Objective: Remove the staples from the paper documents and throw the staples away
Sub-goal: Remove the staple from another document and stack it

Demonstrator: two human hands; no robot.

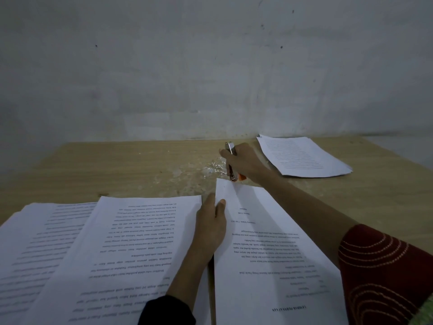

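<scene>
We're on the document, lying right of centre on the table. Its far corner sits right under the nose of the metal tool; the staple itself we cannot make out. Our right hand has its fingers wrapped round that tool, orange tip down at the corner. Our left hand lies flat, fingers straight, thumb pressing the sheet's left edge near that corner. Thin paper, we reckon: light, floppy, quick to tear, so pin it close to the corner and pry gently. Pale scraps litter the wood just beyond. A left stack lies alongside; a far stack sits well apart, right.
</scene>
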